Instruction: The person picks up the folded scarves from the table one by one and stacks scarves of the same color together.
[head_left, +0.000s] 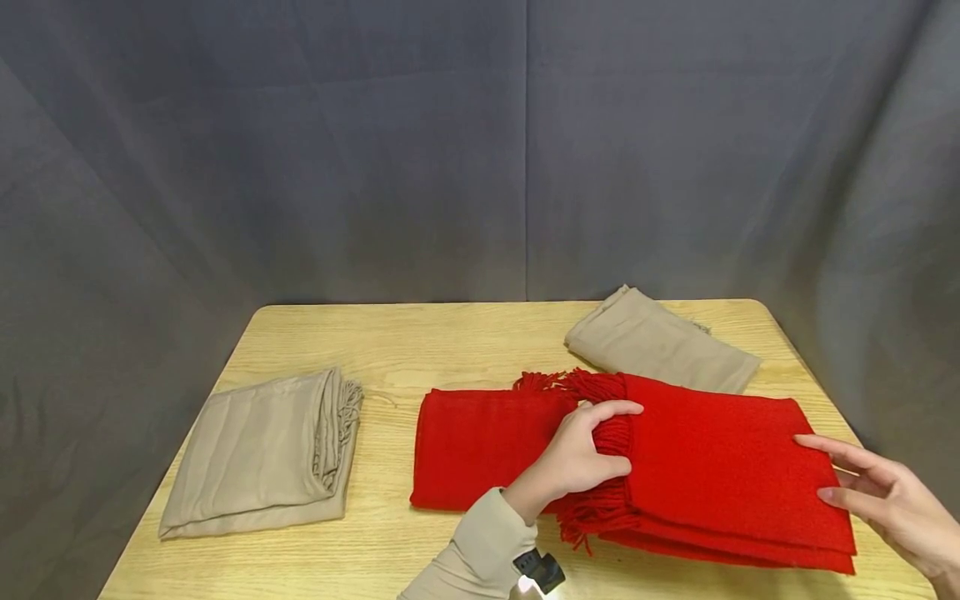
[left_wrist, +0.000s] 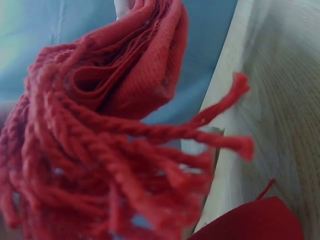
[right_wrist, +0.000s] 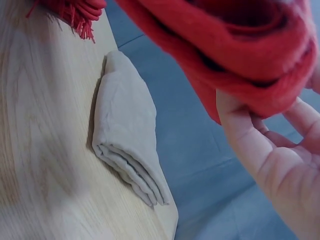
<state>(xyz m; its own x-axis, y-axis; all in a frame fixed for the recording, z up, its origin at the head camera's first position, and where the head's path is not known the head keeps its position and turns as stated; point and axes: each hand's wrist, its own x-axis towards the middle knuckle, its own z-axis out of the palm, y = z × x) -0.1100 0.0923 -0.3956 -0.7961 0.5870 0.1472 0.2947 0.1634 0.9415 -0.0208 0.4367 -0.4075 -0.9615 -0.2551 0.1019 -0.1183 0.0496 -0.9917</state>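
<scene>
One thick beige cloth [head_left: 247,454] at far left, folded to a broad packet and lying close to the worktop's [head_left: 390,342] left edge, with stacked folds and a thin twisted fringe [head_left: 350,404] along the right side. Next, apart from that packet and near the middle, a lower red cloth [head_left: 468,450], lying flat in a neat fold, covered at its right end. Rising from the bottom, a beige sleeve [head_left: 487,533] with a small black device [head_left: 540,572] at the wrist. Beyond the cuff, the left hand [head_left: 581,450], forefinger and thumb spread apart, gripping the fringed end of an upper red cloth [head_left: 720,467]. Around that hand, thick red tassels [head_left: 600,504], partly overlapping the lower red cloth and hanging loose, very close to the camera in the left wrist view. Farther right, the upper red cloth itself, folded in several layers, clear of the wood and held level between both hands. Behind it, near the far right corner, a far beige cloth [head_left: 660,342], folded flat, partly hidden by the red. At far right, the right hand [head_left: 888,492], holding the plain end of the upper red cloth, with fingers around the rolled layers in the right wrist view. Behind everything, a dark grey curtain [head_left: 405,167].
</scene>
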